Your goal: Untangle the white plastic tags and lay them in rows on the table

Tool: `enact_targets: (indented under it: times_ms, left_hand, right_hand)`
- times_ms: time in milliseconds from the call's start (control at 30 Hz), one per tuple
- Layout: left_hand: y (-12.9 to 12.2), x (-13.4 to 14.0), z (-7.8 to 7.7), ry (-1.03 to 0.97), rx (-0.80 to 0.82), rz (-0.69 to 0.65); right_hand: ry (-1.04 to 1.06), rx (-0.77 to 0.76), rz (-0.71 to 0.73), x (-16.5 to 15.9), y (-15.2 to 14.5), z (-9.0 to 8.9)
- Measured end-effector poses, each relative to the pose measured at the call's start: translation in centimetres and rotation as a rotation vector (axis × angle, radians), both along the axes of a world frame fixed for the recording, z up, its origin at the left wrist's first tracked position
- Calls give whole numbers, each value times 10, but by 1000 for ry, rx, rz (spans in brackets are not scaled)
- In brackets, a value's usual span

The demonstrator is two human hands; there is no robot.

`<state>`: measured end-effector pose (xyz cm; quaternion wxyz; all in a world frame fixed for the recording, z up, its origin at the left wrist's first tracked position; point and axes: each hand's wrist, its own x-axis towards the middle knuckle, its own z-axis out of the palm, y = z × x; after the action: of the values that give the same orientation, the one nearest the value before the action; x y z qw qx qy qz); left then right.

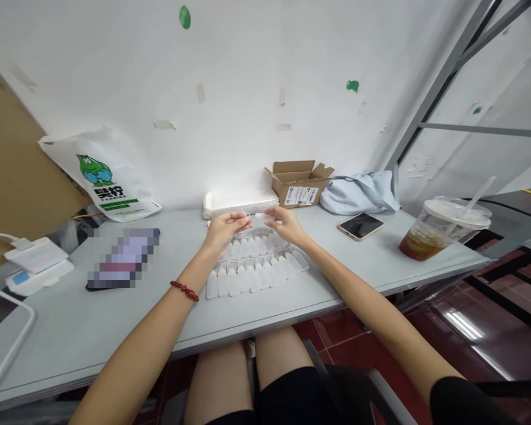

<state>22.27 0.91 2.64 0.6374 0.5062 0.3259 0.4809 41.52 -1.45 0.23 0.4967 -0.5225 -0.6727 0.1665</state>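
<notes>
My left hand (pixel 227 230) is closed in a pinch above the back row of tags, with a small white piece (pixel 245 213) showing at its fingertips. Facing it, my right hand (pixel 284 224) has thumb and finger closed around a small whitish translucent piece (pixel 259 216). Both pieces are too small to name surely. Under and in front of the hands lie two rows of translucent white tags with thin loops at their tops: a back row (pixel 250 247), partly hidden by my left hand, and a front row (pixel 254 278).
Behind the hands are a white stack (pixel 239 200) and an open cardboard box (pixel 298 192). On the right are a pale blue cloth bag (pixel 358 192), a phone (pixel 361 226) and a drink cup (pixel 445 227). A blurred-out phone (pixel 126 258), printed bag (pixel 106 177) and white charger (pixel 38 257) lie left.
</notes>
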Motion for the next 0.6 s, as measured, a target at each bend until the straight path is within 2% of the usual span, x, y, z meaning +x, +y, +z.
enact_targets:
  times_ms: [333,600]
  left_hand:
    - [-3,1,-1,121,19,-70]
    - [-1,-1,-2,153,32,-91]
  right_hand:
    - [19,-31,112,-12,-8,4]
    - [13,-37,137,-15,-9,4]
